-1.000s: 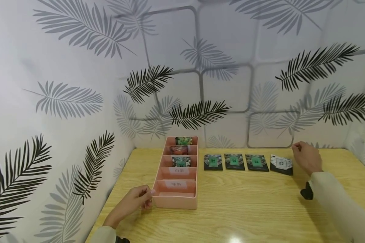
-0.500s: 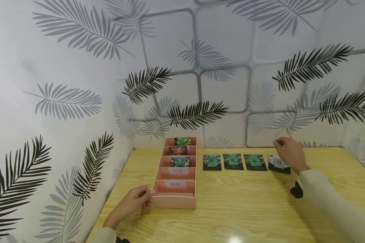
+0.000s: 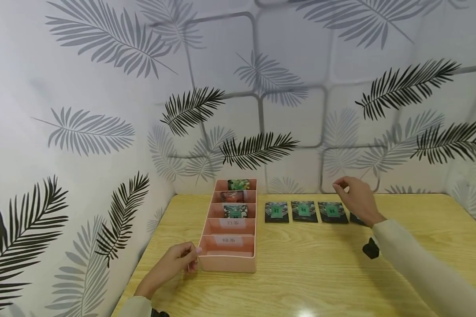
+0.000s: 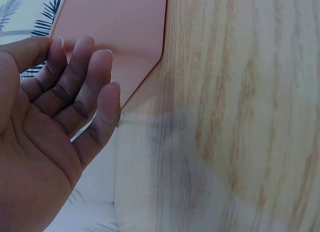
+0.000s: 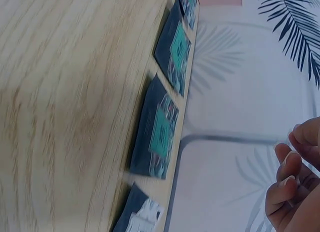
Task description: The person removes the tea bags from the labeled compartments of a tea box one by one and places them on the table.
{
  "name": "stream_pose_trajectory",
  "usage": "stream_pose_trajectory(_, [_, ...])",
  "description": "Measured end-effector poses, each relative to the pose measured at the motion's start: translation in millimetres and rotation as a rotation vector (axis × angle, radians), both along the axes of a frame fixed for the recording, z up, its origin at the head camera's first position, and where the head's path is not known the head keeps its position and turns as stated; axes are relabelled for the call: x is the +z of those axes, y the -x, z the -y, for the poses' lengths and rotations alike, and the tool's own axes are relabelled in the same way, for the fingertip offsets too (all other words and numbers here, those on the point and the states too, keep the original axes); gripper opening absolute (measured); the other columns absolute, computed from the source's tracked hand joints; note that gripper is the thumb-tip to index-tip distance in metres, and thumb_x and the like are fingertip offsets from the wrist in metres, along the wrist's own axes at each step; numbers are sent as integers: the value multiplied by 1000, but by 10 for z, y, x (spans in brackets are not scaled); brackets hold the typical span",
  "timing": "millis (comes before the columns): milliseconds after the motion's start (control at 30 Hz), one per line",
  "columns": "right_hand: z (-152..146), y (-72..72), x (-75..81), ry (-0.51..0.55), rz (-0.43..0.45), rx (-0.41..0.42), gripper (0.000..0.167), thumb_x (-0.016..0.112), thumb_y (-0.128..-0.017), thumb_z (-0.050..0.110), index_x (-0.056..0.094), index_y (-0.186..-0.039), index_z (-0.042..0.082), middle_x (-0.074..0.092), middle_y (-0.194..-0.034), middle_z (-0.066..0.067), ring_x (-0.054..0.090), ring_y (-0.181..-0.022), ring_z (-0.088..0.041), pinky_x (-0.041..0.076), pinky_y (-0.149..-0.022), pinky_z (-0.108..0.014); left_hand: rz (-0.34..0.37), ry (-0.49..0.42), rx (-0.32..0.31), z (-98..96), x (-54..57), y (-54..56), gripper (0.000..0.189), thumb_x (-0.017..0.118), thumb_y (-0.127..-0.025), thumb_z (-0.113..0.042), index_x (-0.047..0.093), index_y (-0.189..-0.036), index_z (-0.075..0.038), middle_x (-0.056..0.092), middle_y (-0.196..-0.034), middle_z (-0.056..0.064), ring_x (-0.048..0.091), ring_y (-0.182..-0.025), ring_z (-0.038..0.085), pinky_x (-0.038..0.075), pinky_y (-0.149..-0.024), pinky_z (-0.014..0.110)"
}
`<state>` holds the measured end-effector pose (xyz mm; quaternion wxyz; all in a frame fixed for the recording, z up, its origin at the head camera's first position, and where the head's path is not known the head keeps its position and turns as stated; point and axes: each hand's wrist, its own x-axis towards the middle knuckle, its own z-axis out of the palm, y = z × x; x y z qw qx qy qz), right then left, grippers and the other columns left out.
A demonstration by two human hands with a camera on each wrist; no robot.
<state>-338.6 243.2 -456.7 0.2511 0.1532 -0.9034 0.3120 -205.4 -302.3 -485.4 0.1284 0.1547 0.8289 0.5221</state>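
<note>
My left hand [image 3: 178,259] holds the near left corner of a long pink divided box [image 3: 229,264]; in the left wrist view its thumb and forefinger pinch the rim. My right hand [image 3: 358,199] hovers above the right end of a row of dark sachets, fingers loosely bent and nothing seen between them. Three sachets with green labels lie flat: one nearest the box [image 3: 277,212], a middle one [image 3: 304,211] and a third [image 3: 333,212]. A sachet with a white label [image 5: 142,214] ends the row, mostly hidden behind my right hand in the head view.
In the box's far compartments sit a green packet [image 3: 239,184], a reddish packet [image 3: 232,196] and a dark floral sachet [image 3: 236,211]. Its two near compartments bear white paper labels [image 3: 233,223]. A leaf-patterned wall [image 3: 289,158] rises right behind the wooden table [image 3: 301,268].
My right hand has moved left, from beside the white-labelled sachet to over it and towards the third sachet. My left hand stays at the box corner.
</note>
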Motion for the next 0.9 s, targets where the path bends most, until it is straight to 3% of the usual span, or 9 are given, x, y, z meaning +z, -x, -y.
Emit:
stream_pose_trajectory(167, [182, -9, 10, -5, 33, 35, 23, 62, -106, 23, 72, -111, 3, 69, -95, -12, 51, -56, -15, 42, -54, -34, 17, -21, -11, 6, 2, 1, 40, 53, -110, -34, 58, -93, 2, 66, -88, 21, 63, -71, 32, 58, -63, 42])
stream_pose_trajectory(433, [464, 21, 55, -15, 38, 100, 18, 64, -104, 17, 72, -112, 3, 71, -97, -11, 51, -57, -15, 44, -55, -36, 17, -23, -8, -1, 16, -7, 41, 55, -109, -35, 58, -93, 2, 67, -87, 19, 63, -70, 29, 58, -62, 41])
stream_pose_trajectory(900, [951, 44, 16, 8, 73, 203, 13, 68, -102, 17, 72, -109, 8, 71, -97, -5, 47, -54, -14, 43, -56, -34, 9, -15, -26, 16, -14, 7, 41, 51, -110, -37, 58, -93, 0, 66, -88, 20, 64, -74, 34, 57, -62, 42])
